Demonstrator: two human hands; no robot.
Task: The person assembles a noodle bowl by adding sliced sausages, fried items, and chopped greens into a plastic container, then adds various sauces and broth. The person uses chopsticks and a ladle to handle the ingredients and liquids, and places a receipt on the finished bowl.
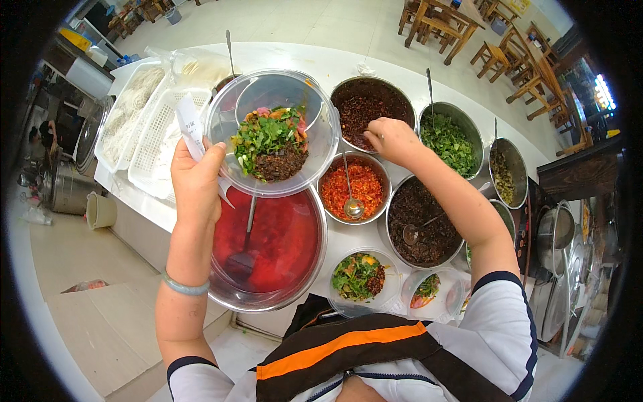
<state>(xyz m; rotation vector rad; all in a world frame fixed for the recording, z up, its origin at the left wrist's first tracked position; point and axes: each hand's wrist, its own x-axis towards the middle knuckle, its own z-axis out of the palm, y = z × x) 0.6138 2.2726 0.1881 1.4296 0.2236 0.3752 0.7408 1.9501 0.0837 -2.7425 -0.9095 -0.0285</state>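
Observation:
My left hand (195, 175) grips the rim of a clear plastic bowl (323, 137), thumb on the edge, with a white paper slip (189, 126) between hand and bowl. Chopped greens (264, 134), some pink and yellow bits and a dark brown mince (282, 163) lie inside. My right hand (392, 139) is closed, fingertips together, over the near right side of a steel bowl of dark red-brown flakes (362, 100). Whatever sits in those fingers is hidden. Just below is a steel bowl of chopped red chili (341, 181) with a ladle (353, 208).
A large steel basin of red liquid (288, 254) stands below the held bowl. Rightward are bowls of dark mince (422, 248), green herbs (452, 144) and chopped pickle (501, 177). Two filled plastic bowls, one nearer (338, 305), line the front edge. White baskets (151, 164) stand left.

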